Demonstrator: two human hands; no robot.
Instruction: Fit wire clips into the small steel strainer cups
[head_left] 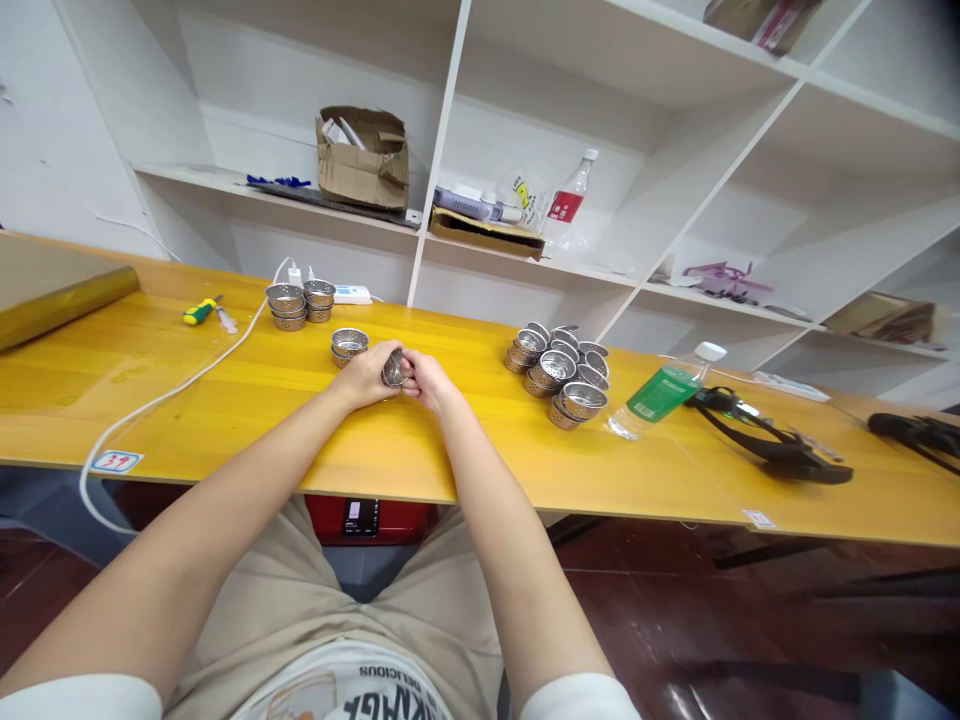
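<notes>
Both hands meet above the yellow table (262, 420) around a small metal cup (394, 369), which is tilted on its side. My left hand (365, 377) has its fingers wrapped round the cup's left side, and my right hand (426, 380) grips it from the right with bent fingers. Just behind my left hand stands a short stack of perforated metal cups (349, 344). Two more stacks (286, 304) sit farther back on the left. Several stacked metal cups (557, 368) are grouped to the right of my hands.
A green-labelled bottle (664, 392) stands right of the cup group, with a black strap device (780, 450) beyond it. On the left are a screwdriver (200, 311), a white cable (176, 388) and a rolled sheet (67, 300). White shelves (525, 262) rise behind.
</notes>
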